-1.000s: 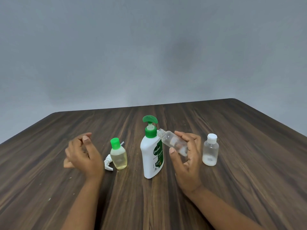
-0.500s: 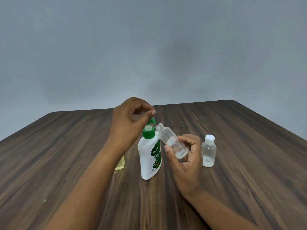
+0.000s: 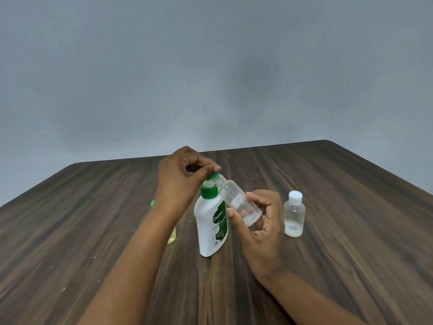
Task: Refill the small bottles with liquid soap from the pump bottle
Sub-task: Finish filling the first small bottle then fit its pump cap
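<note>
A white pump bottle [image 3: 210, 226] with a green collar and green pump head stands at the middle of the table. My left hand [image 3: 180, 179] sits on top of the pump head, fingers curled round it. My right hand [image 3: 260, 221] holds a small clear open bottle [image 3: 239, 200], tilted so its neck touches the pump's spout. A small clear bottle with a white cap [image 3: 294, 214] stands to the right. A small bottle of yellow liquid [image 3: 171, 238] with a green cap stands behind my left forearm, mostly hidden.
The dark wooden table [image 3: 351, 242] runs back to a far edge against a plain grey wall. Its right corner lies at the far right.
My left hand went from the left of the table up onto the pump head. My right hand lifted the open bottle's neck up to the spout.
</note>
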